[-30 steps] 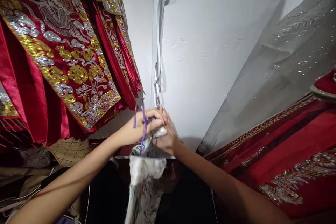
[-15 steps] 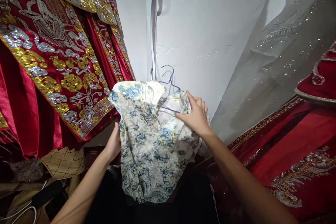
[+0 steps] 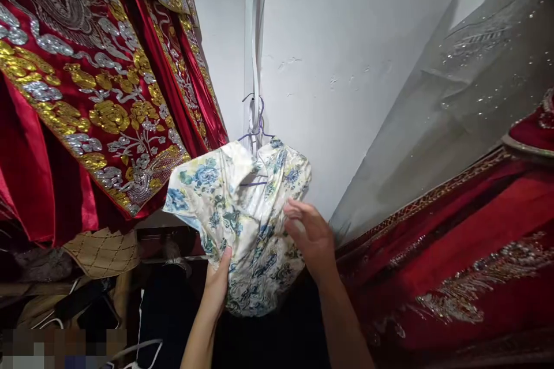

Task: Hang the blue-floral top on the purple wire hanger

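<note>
Head view: cream blue-floral garment (image 3: 242, 213) on purple hanger (image 3: 258, 127); left hand (image 3: 219, 279) pinches hem, right hand (image 3: 311, 236) open alongside.

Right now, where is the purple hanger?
The purple hanger hangs mid-frame against the white wall, carrying the blue floral garment, just right of the red embroidered robes and above both hands.

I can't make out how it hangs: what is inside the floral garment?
A purple wire hanger sits inside the floral garment; its hook and a short bar show at the neck opening. The rest is covered by cloth, which the left hand and right hand touch.
</note>
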